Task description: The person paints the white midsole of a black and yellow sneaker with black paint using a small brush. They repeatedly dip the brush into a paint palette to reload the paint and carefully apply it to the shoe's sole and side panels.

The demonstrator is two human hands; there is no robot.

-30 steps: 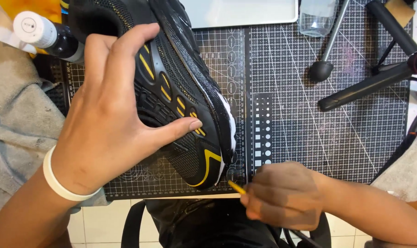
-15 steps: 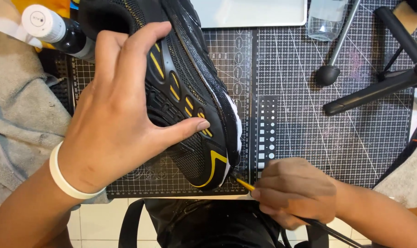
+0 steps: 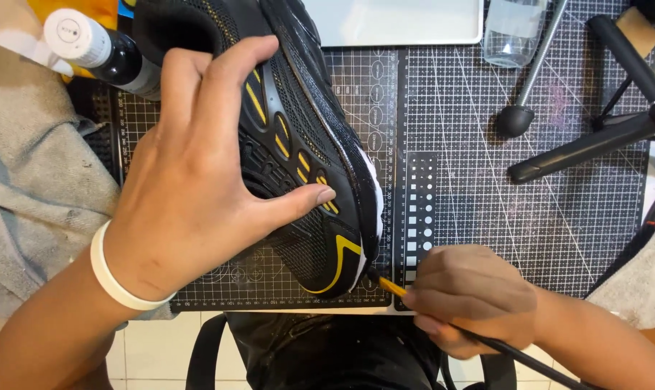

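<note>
A black sneaker with yellow stripes [image 3: 306, 144] lies on its side on a dark cutting mat [image 3: 486, 195]. My left hand [image 3: 197, 195] grips it from the left, thumb pressed on the mesh side panel. My right hand [image 3: 472, 296] holds a thin brush with a yellow ferrule and black handle [image 3: 392, 287]. The brush tip touches the white sole edge at the shoe's toe end. A white band circles my left wrist.
A dark bottle with a white cap [image 3: 100, 50] lies at the upper left beside a grey cloth [image 3: 31, 180]. A white tray [image 3: 399, 22] and a clear container [image 3: 513, 29] sit at the top. Black tripod legs [image 3: 580, 144] cross the right side.
My right hand has shifted slightly right and up along the mat's front edge, bringing the brush tip to the sole edge. The left hand keeps its grip on the sneaker.
</note>
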